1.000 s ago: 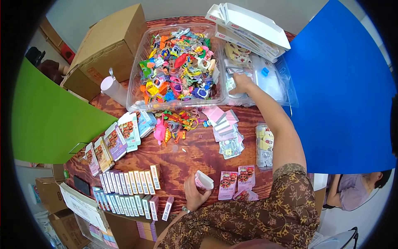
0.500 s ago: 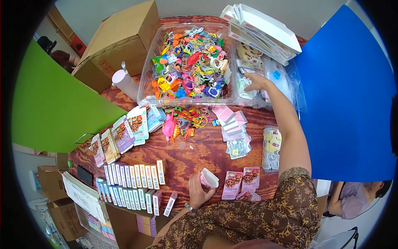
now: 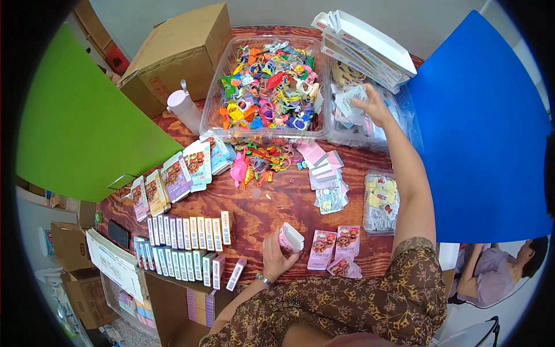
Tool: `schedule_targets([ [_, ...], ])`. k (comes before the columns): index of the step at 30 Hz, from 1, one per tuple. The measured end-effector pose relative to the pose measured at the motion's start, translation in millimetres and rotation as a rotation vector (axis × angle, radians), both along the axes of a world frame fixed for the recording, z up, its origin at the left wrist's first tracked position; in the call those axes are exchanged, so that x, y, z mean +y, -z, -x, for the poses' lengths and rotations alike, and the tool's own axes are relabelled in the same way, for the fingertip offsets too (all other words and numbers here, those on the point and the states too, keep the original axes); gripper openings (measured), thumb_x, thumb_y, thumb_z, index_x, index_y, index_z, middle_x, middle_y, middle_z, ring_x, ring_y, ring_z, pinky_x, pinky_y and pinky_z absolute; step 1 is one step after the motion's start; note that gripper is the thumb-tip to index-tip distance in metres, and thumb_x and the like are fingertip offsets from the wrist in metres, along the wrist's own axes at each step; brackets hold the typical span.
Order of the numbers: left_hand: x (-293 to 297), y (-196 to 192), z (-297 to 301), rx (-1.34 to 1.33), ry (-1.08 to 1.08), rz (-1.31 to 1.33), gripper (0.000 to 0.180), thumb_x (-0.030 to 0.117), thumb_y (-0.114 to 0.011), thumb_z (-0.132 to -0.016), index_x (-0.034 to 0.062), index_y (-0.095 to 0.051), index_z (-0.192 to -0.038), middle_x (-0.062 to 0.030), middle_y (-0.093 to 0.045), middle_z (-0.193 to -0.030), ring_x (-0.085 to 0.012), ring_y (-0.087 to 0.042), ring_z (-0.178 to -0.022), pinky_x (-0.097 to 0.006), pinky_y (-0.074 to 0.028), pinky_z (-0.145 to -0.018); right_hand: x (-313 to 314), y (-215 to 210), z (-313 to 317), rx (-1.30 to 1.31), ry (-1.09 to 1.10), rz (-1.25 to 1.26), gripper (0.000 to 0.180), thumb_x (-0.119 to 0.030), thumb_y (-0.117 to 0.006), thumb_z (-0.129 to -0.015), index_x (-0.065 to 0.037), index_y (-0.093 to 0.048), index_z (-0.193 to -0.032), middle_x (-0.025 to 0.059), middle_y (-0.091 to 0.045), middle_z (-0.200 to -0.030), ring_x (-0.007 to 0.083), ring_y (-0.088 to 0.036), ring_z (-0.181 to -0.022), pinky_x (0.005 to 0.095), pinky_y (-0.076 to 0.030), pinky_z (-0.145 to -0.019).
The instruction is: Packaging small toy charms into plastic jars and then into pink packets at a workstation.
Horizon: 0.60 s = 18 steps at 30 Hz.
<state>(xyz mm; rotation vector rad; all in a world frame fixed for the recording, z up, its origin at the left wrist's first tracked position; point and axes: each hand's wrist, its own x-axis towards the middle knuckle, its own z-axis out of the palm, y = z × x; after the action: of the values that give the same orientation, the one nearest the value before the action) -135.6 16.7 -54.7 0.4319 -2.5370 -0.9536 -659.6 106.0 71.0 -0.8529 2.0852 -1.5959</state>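
Note:
My left hand is closed round a small pink box, its open white inside facing up. Beyond, over a clear plastic bin, my right hand pinches a pale, whitish printed packet; whether it is one piece or several I cannot tell. Flattened pink printed boxes lie just right of my left hand. Farther up the table sits a loose pile of pink, grey and printed cards.
A large clear tub of colourful small toys stands at the back, with loose toys before it. Rows of small boxes stand left. White trays, a carton and green and blue panels surround the table.
My right hand has lifted slightly up and right from inside the bin, now with the pale packet in its fingers. My left hand keeps hold of the box. The view has shifted a little.

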Motion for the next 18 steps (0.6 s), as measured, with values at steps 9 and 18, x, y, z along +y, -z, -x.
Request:
schedule_targets([
  [9, -2, 3, 3, 0.034, -0.014, 0.017, 0.097, 0.029, -0.086, -0.071, -0.0038, -0.034, -0.146, -0.0259, -0.051, -0.131, -0.0443, -0.051, -0.118, -0.052, -0.041, -0.100, 23, -86, -52, -0.117, 0.045, 0.382, 0.046, -0.007, -0.076, -0.087, -0.002, -0.051, -0.126, 0.0116, -0.066, -0.120, 0.0208, -0.065, -0.112, 0.0368, -0.054, -0.095],
  [18, -2, 1, 4, 0.052, -0.002, -0.003, 0.096, 0.027, -0.087, -0.071, -0.0026, -0.035, -0.146, -0.0247, -0.052, -0.130, -0.0425, -0.052, -0.118, -0.050, -0.041, -0.100, 59, 23, -178, -0.082, -0.393, -0.344, 0.054, -0.011, -0.078, -0.083, -0.002, -0.053, -0.130, 0.0116, -0.064, -0.123, 0.0195, -0.059, -0.115, 0.0357, -0.048, -0.098],
])
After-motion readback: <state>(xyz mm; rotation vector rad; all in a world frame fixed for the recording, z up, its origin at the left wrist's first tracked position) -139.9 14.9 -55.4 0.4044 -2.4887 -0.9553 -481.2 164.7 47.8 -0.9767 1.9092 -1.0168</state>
